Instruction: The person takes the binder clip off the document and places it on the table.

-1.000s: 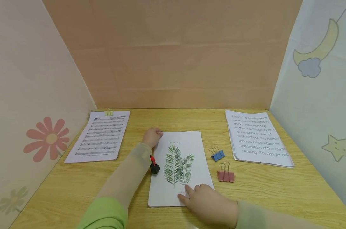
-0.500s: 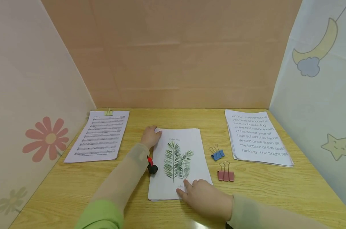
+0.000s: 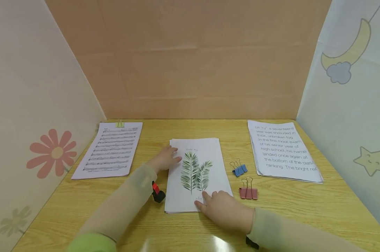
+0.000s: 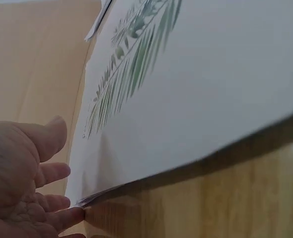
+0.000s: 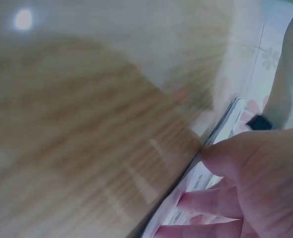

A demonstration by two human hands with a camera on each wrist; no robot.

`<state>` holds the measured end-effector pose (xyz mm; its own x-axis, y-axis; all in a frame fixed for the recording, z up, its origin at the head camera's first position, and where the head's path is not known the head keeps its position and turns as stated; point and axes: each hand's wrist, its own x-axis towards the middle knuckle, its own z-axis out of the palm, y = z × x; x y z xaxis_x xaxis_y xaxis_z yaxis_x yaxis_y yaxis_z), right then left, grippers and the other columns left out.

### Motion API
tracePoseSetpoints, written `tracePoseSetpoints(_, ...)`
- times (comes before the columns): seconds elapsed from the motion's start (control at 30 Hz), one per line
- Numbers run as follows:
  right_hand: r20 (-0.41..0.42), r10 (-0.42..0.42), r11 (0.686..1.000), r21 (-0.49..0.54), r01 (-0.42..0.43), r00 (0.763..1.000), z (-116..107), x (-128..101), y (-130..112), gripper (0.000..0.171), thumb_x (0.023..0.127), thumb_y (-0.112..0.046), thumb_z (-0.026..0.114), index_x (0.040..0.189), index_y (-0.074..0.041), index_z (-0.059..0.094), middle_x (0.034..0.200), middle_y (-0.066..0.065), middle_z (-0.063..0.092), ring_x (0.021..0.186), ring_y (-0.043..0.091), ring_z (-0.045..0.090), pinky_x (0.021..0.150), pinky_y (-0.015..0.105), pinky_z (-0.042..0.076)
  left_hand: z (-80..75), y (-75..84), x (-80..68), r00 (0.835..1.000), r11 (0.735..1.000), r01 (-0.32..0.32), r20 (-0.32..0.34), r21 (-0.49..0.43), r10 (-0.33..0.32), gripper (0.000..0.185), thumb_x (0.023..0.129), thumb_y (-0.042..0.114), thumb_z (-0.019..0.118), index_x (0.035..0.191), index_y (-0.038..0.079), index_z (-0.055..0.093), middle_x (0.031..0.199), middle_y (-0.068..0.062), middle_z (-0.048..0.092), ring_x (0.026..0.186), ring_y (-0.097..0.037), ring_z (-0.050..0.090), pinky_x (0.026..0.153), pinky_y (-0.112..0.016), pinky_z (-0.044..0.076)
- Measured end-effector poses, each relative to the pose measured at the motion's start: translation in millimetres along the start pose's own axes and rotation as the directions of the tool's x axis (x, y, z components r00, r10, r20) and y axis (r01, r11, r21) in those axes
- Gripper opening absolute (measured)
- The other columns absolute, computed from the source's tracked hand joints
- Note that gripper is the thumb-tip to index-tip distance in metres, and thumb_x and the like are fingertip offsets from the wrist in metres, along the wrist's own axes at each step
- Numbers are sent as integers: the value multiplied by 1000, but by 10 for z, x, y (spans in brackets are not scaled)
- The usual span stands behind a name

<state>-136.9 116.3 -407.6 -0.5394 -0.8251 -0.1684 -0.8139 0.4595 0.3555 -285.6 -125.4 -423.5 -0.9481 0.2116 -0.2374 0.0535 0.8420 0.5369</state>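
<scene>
A stack of paper sheets [image 3: 205,154], its top page printed with green palm leaves, lies flat in the middle of the wooden tabletop [image 3: 303,206]. The left hand [image 3: 166,159] rests at the stack's left edge, near the far corner; its fingers [image 4: 62,217] are loosely spread and relaxed, their tips touching the edge of the sheets where they meet the wood. The right hand [image 3: 222,210] lies on the stack's near right corner, fingers [image 5: 206,202] straight and slightly apart, flat on the top page, with the thumb against the stack's near edge.

A blue binder clip [image 3: 239,169] and a pink binder clip [image 3: 248,191] lie just to the right of the stack. Farther right is a text page stack [image 3: 282,150]; at the far left, sheet music [image 3: 111,149] held by a green clip [image 3: 119,123].
</scene>
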Motion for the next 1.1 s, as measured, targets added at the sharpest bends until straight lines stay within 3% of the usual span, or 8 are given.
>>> tracePoseSetpoints(0.07,10,6,1000,4,-6,1000,-6,9,19,41,94,-21,59,134,-31,56,123,8,64,64,19,56,51,29,44,24,2,-75,997,995,-55,49,80,51,63,95,43,58,145,8,43,154,-18,27,143,-34,20,114,-51,18)
tracePoseSetpoints(0.23,0,19,999,43,-19,1000,-10,25,68,40,94,-21,59,134,-28,57,121,10,64,65,20,58,54,31,47,82,74,-309,980,970,-164,144,179,139,65,90,50,60,143,14,47,154,-13,30,142,-35,22,113,-53,19)
tracePoseSetpoints(0.4,-22,41,996,78,-39,999,18,39,172,39,93,-19,62,132,-25,59,119,12,65,69,23,61,61,34,50,156,143,-484,947,933,-294,196,207,255,66,88,53,62,142,18,48,154,-12,31,142,-37,21,112,-55,19)
tracePoseSetpoints(0.57,25,80,991,104,-82,996,75,74,304,44,93,-17,62,135,-24,56,124,13,62,76,25,64,67,37,52,181,233,-621,923,906,-356,239,229,302,66,87,51,64,141,16,48,154,-11,32,143,-36,20,113,-53,19)
tracePoseSetpoints(0.8,70,147,972,175,-158,987,116,122,464,41,97,-18,54,138,-21,53,127,18,60,84,31,65,71,42,53,152,205,-689,935,925,-331,195,189,295,56,91,42,64,137,11,53,152,-12,34,142,-36,21,113,-52,18)
tracePoseSetpoints(0.93,83,169,960,212,-183,982,154,112,545,41,98,-16,53,139,-20,52,129,19,58,85,33,65,72,43,54,101,99,-707,939,937,-333,132,109,319,53,92,35,65,135,7,54,150,-16,36,140,-38,24,112,-54,20)
tracePoseSetpoints(1.1,101,192,942,260,-212,976,198,99,667,44,98,-11,52,141,-19,50,132,21,56,87,36,64,76,44,53,-4,-88,-745,958,959,-283,54,36,281,53,93,33,65,137,6,53,150,-18,35,139,-40,25,111,-55,20)
